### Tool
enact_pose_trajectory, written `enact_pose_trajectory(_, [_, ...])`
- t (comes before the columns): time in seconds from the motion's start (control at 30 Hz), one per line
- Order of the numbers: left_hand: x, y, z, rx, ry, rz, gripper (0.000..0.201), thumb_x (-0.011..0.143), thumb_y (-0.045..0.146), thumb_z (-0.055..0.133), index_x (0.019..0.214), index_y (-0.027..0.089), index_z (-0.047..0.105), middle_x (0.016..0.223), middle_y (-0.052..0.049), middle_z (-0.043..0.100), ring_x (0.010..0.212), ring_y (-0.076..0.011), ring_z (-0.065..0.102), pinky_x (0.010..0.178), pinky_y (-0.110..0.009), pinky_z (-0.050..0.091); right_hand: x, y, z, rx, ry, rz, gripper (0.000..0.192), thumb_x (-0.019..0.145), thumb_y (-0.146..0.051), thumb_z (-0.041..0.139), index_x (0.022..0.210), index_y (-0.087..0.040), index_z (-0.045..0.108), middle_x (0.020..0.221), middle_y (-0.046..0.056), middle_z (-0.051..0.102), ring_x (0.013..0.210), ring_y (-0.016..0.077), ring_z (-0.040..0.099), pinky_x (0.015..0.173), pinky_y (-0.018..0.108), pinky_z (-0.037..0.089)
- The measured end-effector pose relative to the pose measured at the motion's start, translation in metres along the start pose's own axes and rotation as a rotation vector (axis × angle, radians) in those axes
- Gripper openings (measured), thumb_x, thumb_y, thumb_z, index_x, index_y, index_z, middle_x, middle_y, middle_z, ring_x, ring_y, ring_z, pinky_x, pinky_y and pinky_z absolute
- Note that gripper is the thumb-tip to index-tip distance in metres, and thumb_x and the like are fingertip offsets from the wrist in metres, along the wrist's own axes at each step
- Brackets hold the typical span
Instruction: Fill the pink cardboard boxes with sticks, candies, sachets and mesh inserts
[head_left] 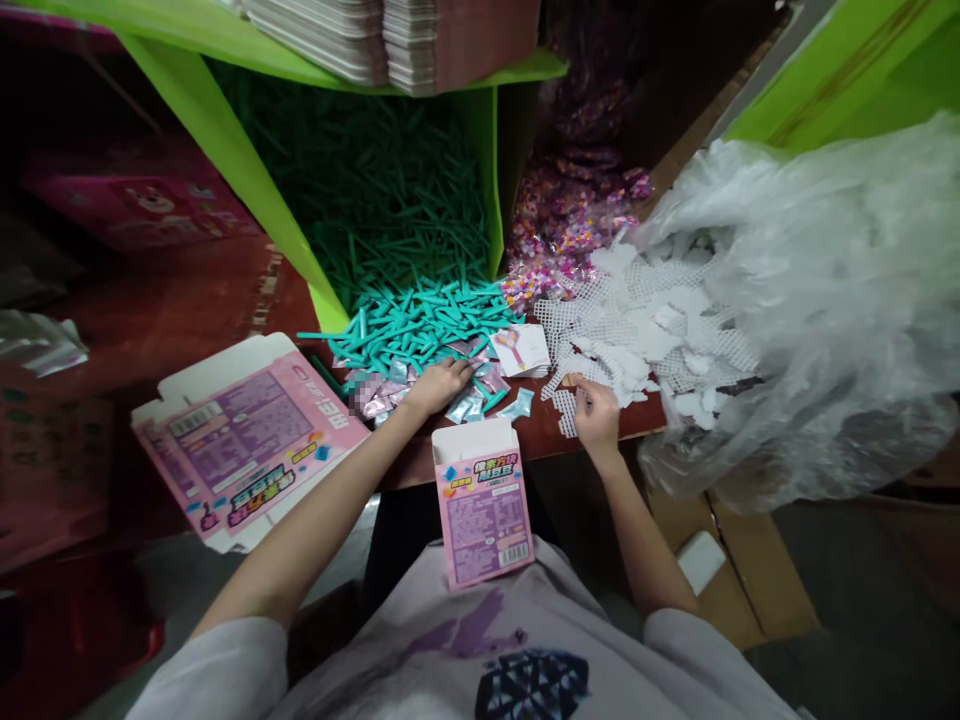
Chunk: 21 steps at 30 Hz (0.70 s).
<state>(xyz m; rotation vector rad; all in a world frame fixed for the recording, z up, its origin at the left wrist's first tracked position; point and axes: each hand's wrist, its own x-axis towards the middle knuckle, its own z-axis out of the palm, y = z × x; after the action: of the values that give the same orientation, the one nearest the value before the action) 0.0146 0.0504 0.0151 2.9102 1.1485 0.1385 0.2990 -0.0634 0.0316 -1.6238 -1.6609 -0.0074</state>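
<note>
Seen from above, a person reaches both bare hands over a table strewn with small loose parts. At the centre of the frame, the left hand lies palm down on shiny sachets, its fingers bent over them; whether it holds one, I cannot tell. Right of centre, the right hand is at the near edge of a heap of white mesh, thumb and fingers drawn close together; the picture is dim and small there, so a piece may or may not be pinched between them.

To do this well, each hand should lift a single piece by its edge, since the sachets overlap and the mesh could snag and bring extras along. Spreading the top layer first would help, keeping the sachets apart from the green sticks just behind.

Below centre, a pink box leans against the person's shirt, touched by neither hand. Its long axis runs nearly up and down the frame, the top tipped slightly left. The white-flapped end points towards the table.
</note>
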Motion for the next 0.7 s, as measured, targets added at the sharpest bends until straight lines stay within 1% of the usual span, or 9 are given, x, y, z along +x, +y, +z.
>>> enact_pose_trajectory(0.07, [-0.002, 0.002, -0.004, -0.014, -0.003, -0.056, 0.033, 0.087, 0.01, 0.038, 0.115, 0.014, 0.056, 0.111, -0.013, 0.059, 0.096, -0.0218, 0.055, 0.079, -0.032, 0.046, -0.01, 0.016, -0.01, -0.12, -0.034, -0.002, 0.031, 0.087, -0.034, 0.051, 0.108, -0.014, 0.063, 0.107, 0.014, 0.065, 0.103, 0.0282, 0.054, 0.094, 0.048, 0.04])
enact_pose_trajectory(0.2, [-0.01, 0.003, -0.015, -0.094, 0.08, -0.173, 0.028, 0.086, 0.014, 0.043, 0.11, 0.014, 0.057, 0.11, -0.012, 0.059, 0.099, -0.0217, 0.056, 0.086, -0.032, 0.046, -0.045, 0.023, -0.017, -0.148, -0.394, -0.185, 0.066, 0.071, -0.048, 0.068, 0.127, -0.016, 0.051, 0.135, 0.014, 0.046, 0.125, 0.0335, 0.039, 0.106, 0.057, 0.025])
enact_pose_trajectory(0.27, [-0.015, 0.002, -0.02, -0.146, 0.153, -0.211, 0.027, 0.086, 0.017, 0.044, 0.11, 0.013, 0.057, 0.11, -0.013, 0.059, 0.098, -0.0223, 0.057, 0.084, -0.032, 0.047, -0.059, 0.024, -0.015, -0.131, -0.466, -0.233, 0.064, 0.076, -0.037, 0.064, 0.133, -0.016, 0.045, 0.141, 0.013, 0.04, 0.13, 0.0313, 0.033, 0.109, 0.057, 0.02])
enact_pose_trajectory(0.4, [-0.024, -0.001, -0.031, -0.324, 0.32, -0.314, 0.024, 0.085, 0.02, 0.045, 0.103, 0.013, 0.059, 0.107, -0.013, 0.06, 0.091, -0.0215, 0.06, 0.081, -0.032, 0.048, -0.066, 0.026, -0.017, -0.032, -0.483, -0.293, 0.046, 0.082, -0.012, 0.048, 0.127, -0.021, 0.052, 0.129, 0.008, 0.055, 0.124, 0.0225, 0.045, 0.11, 0.052, 0.025])
enact_pose_trajectory(0.5, [-0.032, 0.004, -0.042, -0.485, 0.472, -0.378, 0.02, 0.082, 0.019, 0.047, 0.095, 0.015, 0.061, 0.102, -0.01, 0.062, 0.093, -0.0204, 0.06, 0.084, -0.033, 0.047, -0.053, 0.018, -0.03, 0.129, -0.394, -0.274, 0.03, 0.084, -0.016, 0.049, 0.11, -0.023, 0.063, 0.112, 0.006, 0.066, 0.11, 0.0216, 0.057, 0.106, 0.051, 0.032])
enact_pose_trajectory(0.6, [-0.043, 0.023, -0.051, -0.683, 0.633, -0.526, 0.015, 0.078, 0.024, 0.052, 0.085, 0.016, 0.063, 0.091, -0.006, 0.065, 0.088, -0.019, 0.061, 0.082, -0.031, 0.047, -0.015, 0.001, -0.048, 0.263, -0.111, -0.042, 0.017, 0.084, -0.023, 0.053, 0.095, -0.021, 0.066, 0.093, 0.005, 0.07, 0.088, 0.0202, 0.064, 0.091, 0.042, 0.047])
enact_pose_trajectory(0.63, [-0.047, 0.032, -0.052, -0.788, 0.644, -0.597, 0.016, 0.078, 0.027, 0.053, 0.082, 0.015, 0.063, 0.085, -0.005, 0.066, 0.082, -0.0183, 0.061, 0.077, -0.029, 0.048, 0.005, -0.003, -0.052, 0.278, -0.007, 0.067, 0.015, 0.083, -0.027, 0.056, 0.09, -0.02, 0.066, 0.087, 0.005, 0.069, 0.082, 0.02, 0.064, 0.082, 0.038, 0.051])
enact_pose_trajectory(0.67, [-0.052, 0.041, -0.052, -0.91, 0.608, -0.661, 0.019, 0.079, 0.031, 0.054, 0.079, 0.015, 0.062, 0.078, -0.005, 0.066, 0.075, -0.0175, 0.062, 0.071, -0.028, 0.049, 0.03, -0.005, -0.052, 0.291, 0.115, 0.168, 0.015, 0.08, -0.031, 0.059, 0.084, -0.018, 0.066, 0.082, 0.005, 0.068, 0.077, 0.02, 0.062, 0.074, 0.035, 0.052])
enact_pose_trajectory(0.7, [-0.057, 0.05, -0.051, -1.032, 0.536, -0.706, 0.023, 0.079, 0.035, 0.054, 0.075, 0.014, 0.062, 0.071, -0.004, 0.065, 0.068, -0.0166, 0.061, 0.064, -0.026, 0.048, 0.057, -0.005, -0.048, 0.336, 0.165, 0.24, 0.017, 0.078, -0.034, 0.061, 0.077, -0.017, 0.064, 0.074, 0.003, 0.065, 0.071, 0.0189, 0.061, 0.069, 0.033, 0.051])
